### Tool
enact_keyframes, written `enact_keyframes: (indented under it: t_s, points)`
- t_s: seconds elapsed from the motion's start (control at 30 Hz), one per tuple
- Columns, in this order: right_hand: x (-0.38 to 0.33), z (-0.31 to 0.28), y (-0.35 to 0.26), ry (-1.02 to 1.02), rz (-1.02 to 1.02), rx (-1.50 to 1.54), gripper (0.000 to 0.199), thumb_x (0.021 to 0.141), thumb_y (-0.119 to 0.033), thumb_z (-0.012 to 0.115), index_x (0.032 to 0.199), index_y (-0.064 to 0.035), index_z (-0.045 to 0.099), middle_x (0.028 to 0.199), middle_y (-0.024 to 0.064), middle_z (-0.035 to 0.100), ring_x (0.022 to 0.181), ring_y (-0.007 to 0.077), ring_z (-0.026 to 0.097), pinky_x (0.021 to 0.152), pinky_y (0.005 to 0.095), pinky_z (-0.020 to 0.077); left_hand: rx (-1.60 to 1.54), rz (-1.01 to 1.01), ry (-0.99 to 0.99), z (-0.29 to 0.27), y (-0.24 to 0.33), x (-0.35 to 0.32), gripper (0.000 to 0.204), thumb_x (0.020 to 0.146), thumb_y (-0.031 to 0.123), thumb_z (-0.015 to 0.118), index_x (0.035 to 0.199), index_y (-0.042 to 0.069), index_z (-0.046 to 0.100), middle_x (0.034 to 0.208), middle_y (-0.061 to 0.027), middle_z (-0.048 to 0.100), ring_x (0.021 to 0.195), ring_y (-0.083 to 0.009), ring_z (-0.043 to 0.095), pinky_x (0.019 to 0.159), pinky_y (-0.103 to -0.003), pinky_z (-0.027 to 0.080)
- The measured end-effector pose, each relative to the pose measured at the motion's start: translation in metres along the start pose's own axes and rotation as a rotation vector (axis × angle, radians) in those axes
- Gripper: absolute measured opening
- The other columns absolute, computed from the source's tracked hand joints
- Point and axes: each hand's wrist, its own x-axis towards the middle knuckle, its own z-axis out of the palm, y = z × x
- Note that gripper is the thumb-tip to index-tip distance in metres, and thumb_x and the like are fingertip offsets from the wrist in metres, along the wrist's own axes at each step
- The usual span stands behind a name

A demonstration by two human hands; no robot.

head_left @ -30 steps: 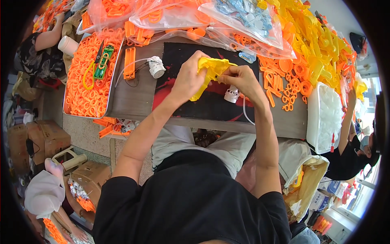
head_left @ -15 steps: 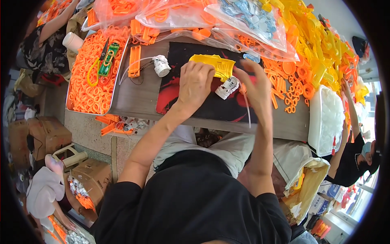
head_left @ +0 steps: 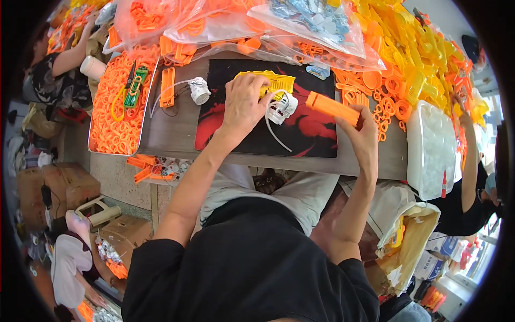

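My left hand presses down on a yellow plastic shell lying on the black and red mat. A small white motor part with a white tube sits just right of that hand. My right hand holds up an orange plastic bar by its right end, above the mat. My own forearms come up from the lower edge.
A metal tray of orange rings with green pieces stands at the left. Another white motor part with wires lies beside it. Bags of orange and blue-grey parts lie at the back, heaped yellow and orange parts at the right, a white tub below them. Other people work at both sides.
The yellow shell went from both hands down onto the mat under my left hand. My right hand let go of it and now holds an orange bar.
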Motion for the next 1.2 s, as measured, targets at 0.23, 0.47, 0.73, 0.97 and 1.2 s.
enact_keyframes:
  t_s: [0.23, 0.47, 0.73, 0.97, 1.2]
  points:
    - [0.011, 0.032, -0.012, 0.237, -0.185, 0.484, 0.037, 0.089, 0.0, 0.076, 0.12, 0.0002, 0.057, 0.103, 0.0075, 0.069, 0.09, 0.012, 0.066, 0.082, 0.0252, 0.054, -0.341, 0.127, -0.122, 0.0, 0.033, 0.007, 0.014, 0.083, 0.007, 0.076, 0.095, 0.003, 0.07, 0.091, -0.0109, 0.067, 0.085, -0.0293, 0.064, 0.076, -0.039, 0.052]
    - [0.015, 0.084, -0.031, 0.345, -0.157, 0.572, 0.035, 0.09, -0.002, 0.074, 0.12, 0.0021, 0.056, 0.108, 0.0133, 0.068, 0.098, 0.0172, 0.067, 0.083, 0.0305, 0.0557, -0.003, 0.505, -0.128, -0.006, 0.051, -0.018, 0.015, 0.084, 0.003, 0.065, 0.098, 0.006, 0.07, 0.102, -0.0123, 0.069, 0.096, -0.0316, 0.069, 0.087, -0.041, 0.056]
    - [-0.029, 0.107, -0.035, 0.232, -0.472, 0.15, 0.04, 0.087, -0.006, 0.074, 0.124, -0.0014, 0.057, 0.112, 0.0156, 0.061, 0.092, 0.027, 0.064, 0.081, 0.0346, 0.0511, -0.631, -0.416, 0.032, -0.025, 0.028, -0.038, 0.047, 0.096, 0.014, 0.067, 0.136, 0.004, 0.045, 0.131, -0.0181, 0.05, 0.105, -0.0281, 0.064, 0.086, -0.038, 0.055]
    - [0.003, 0.133, -0.032, 0.269, -0.264, -0.129, 0.049, 0.092, -0.027, 0.072, 0.128, -0.0004, 0.052, 0.128, 0.02, 0.056, 0.116, 0.0351, 0.058, 0.098, 0.0483, 0.0431, 0.139, -0.124, -0.089, -0.017, 0.038, -0.039, 0.05, 0.082, 0.011, 0.077, 0.129, 0.011, 0.061, 0.126, -0.0115, 0.053, 0.122, -0.0321, 0.051, 0.097, -0.045, 0.044]
    - [-0.004, 0.125, -0.05, 0.286, -0.331, -0.022, 0.054, 0.077, -0.013, 0.079, 0.125, -0.0026, 0.056, 0.125, 0.0163, 0.055, 0.118, 0.0353, 0.049, 0.103, 0.0448, 0.0418, 0.067, 0.049, -0.127, -0.028, 0.009, -0.05, 0.049, 0.081, 0.008, 0.076, 0.129, 0.01, 0.063, 0.124, -0.0129, 0.057, 0.126, -0.035, 0.049, 0.104, -0.045, 0.044]
